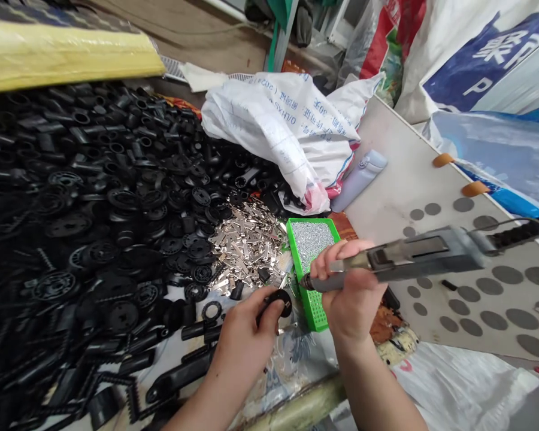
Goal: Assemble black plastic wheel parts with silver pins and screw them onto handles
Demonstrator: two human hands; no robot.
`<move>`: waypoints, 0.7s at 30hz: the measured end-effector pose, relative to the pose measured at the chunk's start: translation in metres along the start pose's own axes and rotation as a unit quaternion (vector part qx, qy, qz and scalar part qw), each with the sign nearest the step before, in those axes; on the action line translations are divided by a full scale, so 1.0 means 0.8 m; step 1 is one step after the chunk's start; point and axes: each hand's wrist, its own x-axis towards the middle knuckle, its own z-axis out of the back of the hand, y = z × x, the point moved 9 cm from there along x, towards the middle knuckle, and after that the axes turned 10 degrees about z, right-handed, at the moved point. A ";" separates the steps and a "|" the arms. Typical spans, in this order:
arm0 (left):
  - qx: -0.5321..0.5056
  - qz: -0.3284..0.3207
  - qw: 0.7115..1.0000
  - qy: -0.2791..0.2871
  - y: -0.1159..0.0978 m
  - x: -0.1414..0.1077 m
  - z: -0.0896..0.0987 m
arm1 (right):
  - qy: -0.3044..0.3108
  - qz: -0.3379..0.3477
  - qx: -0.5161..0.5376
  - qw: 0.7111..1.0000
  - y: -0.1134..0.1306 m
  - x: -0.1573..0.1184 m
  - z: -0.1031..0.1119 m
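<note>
My left hand (251,323) is closed around a round black plastic part (282,301), held between thumb and fingers. In my right hand (353,299) is a grey electric screwdriver (424,254), its cable running off to the right. The screwdriver's tip points left toward the black part, a short distance apart from it. Beneath the tip stands a bright green tray (295,248), filled with tiny silver screws at its far end and showing small holes at its near end. A pile of flat silver metal strips (247,239) lies beyond my left hand.
Heaped black plastic parts (130,209) cover the left side. Behind the tray lie a white woven sack (278,120) and a lilac bottle (359,176). To the right is a pale board (399,149) with grey discs. A yellow wrapped slab (67,54) sits at the upper left.
</note>
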 end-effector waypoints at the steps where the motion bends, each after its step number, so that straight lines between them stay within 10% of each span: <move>1: -0.023 0.017 0.999 0.016 0.003 -0.002 0.001 | 0.008 0.006 -0.029 1.000 0.000 0.001 0.004; 6: -0.117 0.004 0.992 0.041 0.014 -0.022 0.021 | 0.127 -0.010 -0.264 0.956 0.004 -0.005 0.014; 11: -0.125 -0.005 0.992 -0.024 0.028 -0.042 0.057 | 0.334 -0.089 -0.510 0.788 0.017 -0.063 -0.003; 21: 0.068 -0.081 0.975 -0.198 0.022 -0.083 0.115 | 0.357 0.013 -0.324 0.876 0.002 -0.126 -0.123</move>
